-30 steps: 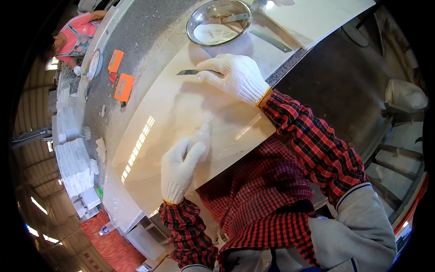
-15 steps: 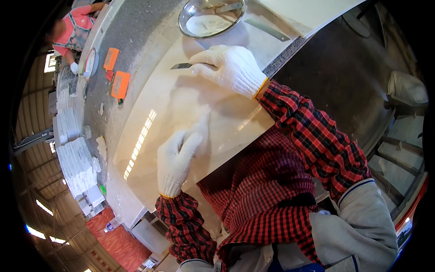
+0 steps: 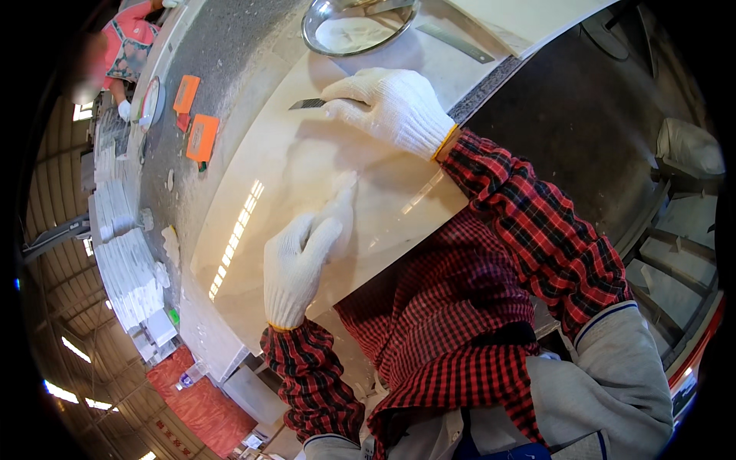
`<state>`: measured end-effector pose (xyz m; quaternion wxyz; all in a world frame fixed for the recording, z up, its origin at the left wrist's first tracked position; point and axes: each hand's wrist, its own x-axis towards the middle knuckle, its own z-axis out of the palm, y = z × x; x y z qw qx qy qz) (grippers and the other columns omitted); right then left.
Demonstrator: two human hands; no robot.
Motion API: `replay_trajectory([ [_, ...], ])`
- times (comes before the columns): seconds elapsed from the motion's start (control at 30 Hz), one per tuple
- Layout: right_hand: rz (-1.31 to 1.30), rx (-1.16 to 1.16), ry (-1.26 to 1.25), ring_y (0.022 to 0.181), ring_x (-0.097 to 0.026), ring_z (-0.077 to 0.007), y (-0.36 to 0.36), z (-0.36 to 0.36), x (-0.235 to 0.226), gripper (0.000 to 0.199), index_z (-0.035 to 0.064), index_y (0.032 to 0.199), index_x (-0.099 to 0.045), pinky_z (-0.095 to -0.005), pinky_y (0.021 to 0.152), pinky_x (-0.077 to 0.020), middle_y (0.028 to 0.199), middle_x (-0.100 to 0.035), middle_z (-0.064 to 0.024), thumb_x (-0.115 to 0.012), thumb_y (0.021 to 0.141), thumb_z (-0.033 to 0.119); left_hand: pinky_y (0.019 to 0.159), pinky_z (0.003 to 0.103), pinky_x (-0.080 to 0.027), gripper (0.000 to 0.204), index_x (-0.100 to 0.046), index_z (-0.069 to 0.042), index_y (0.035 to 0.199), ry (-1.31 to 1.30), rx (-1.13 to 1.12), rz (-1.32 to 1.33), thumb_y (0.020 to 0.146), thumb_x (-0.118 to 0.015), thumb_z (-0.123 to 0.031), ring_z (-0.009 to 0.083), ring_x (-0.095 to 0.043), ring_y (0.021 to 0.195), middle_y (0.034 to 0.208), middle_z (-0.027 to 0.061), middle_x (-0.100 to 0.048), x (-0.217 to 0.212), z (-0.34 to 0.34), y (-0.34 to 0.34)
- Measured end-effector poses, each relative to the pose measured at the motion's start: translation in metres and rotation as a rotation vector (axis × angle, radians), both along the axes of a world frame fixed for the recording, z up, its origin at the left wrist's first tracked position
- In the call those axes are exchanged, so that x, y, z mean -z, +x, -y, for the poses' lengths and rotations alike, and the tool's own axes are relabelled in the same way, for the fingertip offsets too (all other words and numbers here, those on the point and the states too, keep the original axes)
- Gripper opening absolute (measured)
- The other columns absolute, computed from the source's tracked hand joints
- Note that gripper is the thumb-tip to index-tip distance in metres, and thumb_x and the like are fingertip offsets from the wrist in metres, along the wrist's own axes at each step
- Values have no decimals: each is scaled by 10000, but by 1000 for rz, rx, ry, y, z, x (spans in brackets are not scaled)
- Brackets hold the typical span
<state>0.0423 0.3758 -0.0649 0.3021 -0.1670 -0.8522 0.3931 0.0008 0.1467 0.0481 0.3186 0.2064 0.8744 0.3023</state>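
Note:
A glossy cream stone slab (image 3: 253, 153) lies in front of me, with window light mirrored in it. My right hand (image 3: 391, 107), in a white knitted glove, is closed on a small scraper (image 3: 307, 103), whose thin grey metal blade sticks out leftward over the slab. Nearer to me, at the left, my gloved left hand (image 3: 295, 268) rests low at the slab with its thumb apart from the forefinger and the other fingers curled out of sight. A hazy white patch (image 3: 343, 203) reaches forward from it; whether that is cloth or reflection, I cannot tell.
Beyond the slab stands a steel bowl (image 3: 356, 34) of white powder with a tool in it. A metal ruler (image 3: 456, 44) lies to its right. Orange boxes (image 3: 202, 138) and stacked white tiles (image 3: 130, 276) are at the left. A person (image 3: 126, 50) in an apron works far left.
My right hand has shifted slightly up and right, still holding the scraper. My left hand has barely moved. The person at far left has leaned lower.

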Motion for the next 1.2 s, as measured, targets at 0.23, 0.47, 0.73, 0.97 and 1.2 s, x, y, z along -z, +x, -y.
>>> replay_trajectory([
  [0.23,-10,-4,-5,943,-712,-295,-1,-1,1,293,166,1091,-783,-383,820,-568,1042,-761,-72,-707,926,396,620,269,-429,360,-683,75,985,4,0,-8,943,-699,-282,86,-506,668,732,31,-596,2,2,-4],
  [0.47,-10,7,11,933,-713,-296,-1,0,1,292,164,1092,-782,-381,815,-569,1037,-762,-76,-712,923,392,615,266,-437,353,-699,70,1007,36,-34,19,944,-703,-277,83,-524,666,745,31,-616,3,5,-3],
  [0.73,-21,0,1,930,-715,-295,-1,-1,2,299,156,1094,-781,-379,815,-569,1030,-761,-83,-714,921,392,600,273,-454,364,-697,70,984,12,-43,1,936,-713,-290,88,-537,644,720,46,-611,2,6,-4],
  [0.97,-24,-10,-15,919,-715,-294,0,-2,-1,292,151,1098,-779,-371,812,-570,1018,-761,-85,-720,919,374,610,260,-469,360,-713,61,1019,-3,-56,13,939,-709,-290,80,-548,659,755,36,-635,4,12,-7],
  [1.2,-21,-12,-6,908,-715,-285,-1,-2,1,289,159,1102,-780,-365,806,-568,1012,-762,-80,-721,920,375,609,253,-469,347,-718,57,1021,27,-107,30,940,-709,-280,77,-549,664,773,31,-638,3,15,-5],
])
